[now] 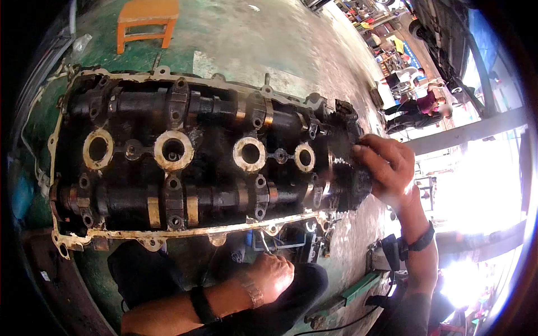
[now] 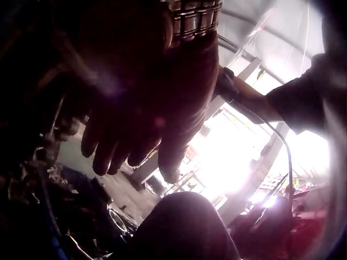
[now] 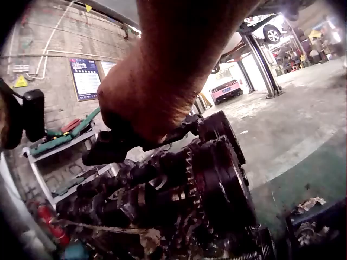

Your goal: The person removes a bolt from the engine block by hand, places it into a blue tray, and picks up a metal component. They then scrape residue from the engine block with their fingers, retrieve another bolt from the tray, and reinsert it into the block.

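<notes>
A dark, oily cylinder head (image 1: 218, 190) with two camshafts and several pale round ports spans the head view. My right hand (image 1: 389, 168) grips its dark right end, fingers bent over the edge; some fingertips are hidden. In the right wrist view this hand (image 3: 143, 97) lies over a black part behind the round toothed wheels (image 3: 219, 179). Below the head's lower edge, my left hand (image 1: 272, 277) hangs near my knee. The left wrist view shows that hand (image 2: 146, 103) dark against the light, fingers loosely hanging with nothing visible in them.
An orange stool (image 1: 147, 22) stands on the green floor beyond the head. People (image 1: 420, 109) are at the far right. A green-edged rack (image 3: 65, 141) stands by the brick wall, with a pink car (image 3: 226, 89) farther off. My knee (image 2: 184, 225) is below the left hand.
</notes>
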A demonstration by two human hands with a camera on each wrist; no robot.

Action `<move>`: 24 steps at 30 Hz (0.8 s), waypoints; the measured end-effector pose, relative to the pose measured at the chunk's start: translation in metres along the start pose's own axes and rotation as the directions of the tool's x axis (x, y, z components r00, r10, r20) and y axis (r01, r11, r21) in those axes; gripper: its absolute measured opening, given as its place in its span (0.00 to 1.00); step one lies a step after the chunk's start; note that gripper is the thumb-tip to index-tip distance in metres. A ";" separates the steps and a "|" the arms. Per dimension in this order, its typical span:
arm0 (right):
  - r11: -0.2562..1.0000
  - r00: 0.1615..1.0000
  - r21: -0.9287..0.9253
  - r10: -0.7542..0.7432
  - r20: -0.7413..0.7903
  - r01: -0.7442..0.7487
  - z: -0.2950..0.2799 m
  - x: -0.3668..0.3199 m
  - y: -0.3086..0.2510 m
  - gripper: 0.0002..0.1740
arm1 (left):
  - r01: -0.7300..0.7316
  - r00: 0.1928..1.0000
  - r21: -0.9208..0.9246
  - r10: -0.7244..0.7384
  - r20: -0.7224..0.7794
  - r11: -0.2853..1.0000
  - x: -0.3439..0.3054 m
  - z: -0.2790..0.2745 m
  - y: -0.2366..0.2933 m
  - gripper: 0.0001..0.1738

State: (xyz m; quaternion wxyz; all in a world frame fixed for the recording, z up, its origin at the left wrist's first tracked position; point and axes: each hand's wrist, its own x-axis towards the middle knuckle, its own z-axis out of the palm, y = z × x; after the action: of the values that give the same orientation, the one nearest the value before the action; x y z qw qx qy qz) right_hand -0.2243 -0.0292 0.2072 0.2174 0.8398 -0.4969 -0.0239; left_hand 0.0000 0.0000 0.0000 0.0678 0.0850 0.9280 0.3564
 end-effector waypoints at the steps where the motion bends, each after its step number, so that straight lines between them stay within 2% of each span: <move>1: 1.000 1.000 0.009 -0.007 0.005 0.007 -0.001 -0.001 -0.002 0.23 | -0.027 0.999 0.000 0.027 -0.019 1.000 0.000 0.001 0.002 0.17; 3: 1.000 1.000 0.012 -0.021 0.017 0.020 0.001 0.002 -0.004 0.21 | -0.060 0.997 0.000 0.060 -0.047 0.998 0.001 0.002 0.001 0.17; 6: 0.999 0.997 0.013 -0.051 0.057 0.050 0.004 0.000 -0.007 0.19 | -0.025 0.997 0.016 0.026 -0.069 1.000 -0.001 0.001 0.002 0.16; 11: 0.996 0.996 0.077 -0.059 0.061 0.054 -0.006 -0.001 -0.024 0.17 | -0.048 0.999 0.015 0.048 -0.022 0.999 -0.003 0.006 0.001 0.18; 15: 0.988 0.980 0.120 -0.118 0.160 0.100 -0.016 -0.004 -0.041 0.16 | -0.056 0.998 0.037 0.057 -0.036 0.998 -0.003 0.005 0.001 0.18; 17: 0.982 0.977 0.185 -0.071 0.202 0.033 -0.012 -0.007 -0.047 0.17 | -0.067 0.998 0.025 0.066 0.020 0.997 -0.001 0.004 0.002 0.18; 19: 0.984 0.964 0.175 -0.076 0.254 0.032 -0.013 -0.008 -0.046 0.19 | -0.048 0.998 0.019 0.048 0.041 0.999 0.000 0.004 0.003 0.18; 21: 0.970 0.955 0.227 0.016 0.296 -0.087 -0.016 -0.004 -0.049 0.20 | -0.026 0.998 0.012 0.025 0.062 1.000 0.001 0.005 0.003 0.18; 22: 0.970 0.955 0.228 0.015 0.295 -0.085 -0.019 -0.003 -0.047 0.20 | -0.020 0.998 0.015 0.019 0.065 1.000 0.002 0.006 0.003 0.18; 24: 0.955 0.961 0.197 0.179 0.211 -0.222 -0.026 0.000 -0.038 0.22 | -0.018 0.997 0.019 0.017 0.069 1.000 0.003 0.009 0.003 0.18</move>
State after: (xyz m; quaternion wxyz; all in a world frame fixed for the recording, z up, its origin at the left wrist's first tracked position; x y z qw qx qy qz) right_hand -0.1864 -0.0047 0.2158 0.0764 0.7974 -0.5979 -0.0271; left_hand -0.0014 0.0089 -0.0047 0.0956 0.1061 0.9278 0.3448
